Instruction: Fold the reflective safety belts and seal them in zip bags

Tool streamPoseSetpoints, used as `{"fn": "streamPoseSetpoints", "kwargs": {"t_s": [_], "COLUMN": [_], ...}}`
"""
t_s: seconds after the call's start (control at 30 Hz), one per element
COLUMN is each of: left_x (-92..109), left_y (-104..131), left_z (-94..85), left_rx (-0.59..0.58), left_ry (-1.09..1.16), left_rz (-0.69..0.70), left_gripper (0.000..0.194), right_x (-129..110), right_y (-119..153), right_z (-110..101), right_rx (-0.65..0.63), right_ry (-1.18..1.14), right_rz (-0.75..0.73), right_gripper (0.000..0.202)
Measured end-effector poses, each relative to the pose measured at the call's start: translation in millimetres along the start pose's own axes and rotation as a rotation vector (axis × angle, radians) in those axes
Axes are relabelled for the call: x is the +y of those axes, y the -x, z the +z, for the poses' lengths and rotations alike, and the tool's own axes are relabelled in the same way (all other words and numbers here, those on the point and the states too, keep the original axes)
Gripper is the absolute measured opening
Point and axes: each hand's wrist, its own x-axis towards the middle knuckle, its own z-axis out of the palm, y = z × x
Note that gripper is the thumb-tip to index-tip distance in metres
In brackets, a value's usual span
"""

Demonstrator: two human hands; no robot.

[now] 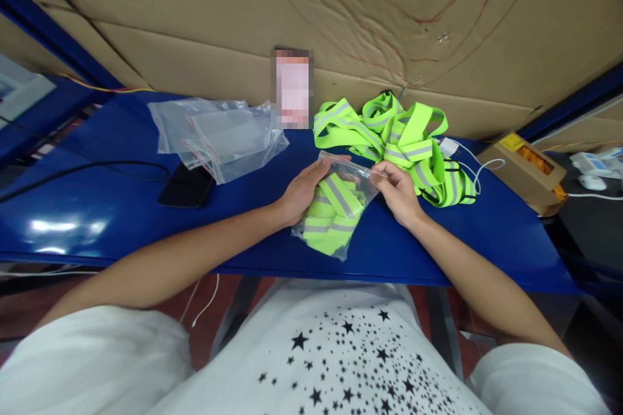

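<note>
A clear zip bag with folded neon-yellow reflective straps inside lies near the front edge of the blue table. My left hand holds the bag's left side, its fingers partly hidden behind the top. At the bag's upper right corner, my right hand pinches the zip edge between thumb and fingers. Beyond my right hand is a heap of loose neon-yellow straps with grey stripes. Clear bags with red zip lines lie farther left.
A black phone lies partly under the clear bags. An upright, pixelated device leans on the cardboard wall. Right of the straps are a white charger with cable and an open cardboard box. A black cable crosses the left side.
</note>
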Motion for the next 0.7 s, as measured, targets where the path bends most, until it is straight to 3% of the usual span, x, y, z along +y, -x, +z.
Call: {"fn": "streamPoseSetpoints", "kwargs": {"t_s": [0.17, 0.5, 0.7], "left_x": [-2.3, -1.5, -2.1], "left_y": [-0.2, 1.5, 0.5], "left_z": [-0.6, -1.2, -1.3], "left_rx": [0.001, -0.136, -0.14], "left_ry": [-0.047, -0.214, -0.258], "left_rz": [-0.004, 0.037, 0.072], "left_gripper": [0.057, 0.062, 0.055], "right_x": [-1.8, -12.4, -14.4], "right_y": [0.9, 0.8, 1.2], "right_z": [0.3, 0.8, 1.8], "right_rx": [-0.046, -0.132, -0.151], "right_ry": [0.091, 0.041, 0.013], "right_rz": [0.009, 0.124, 0.182], "right_gripper": [0.026, 0.02, 0.024]}}
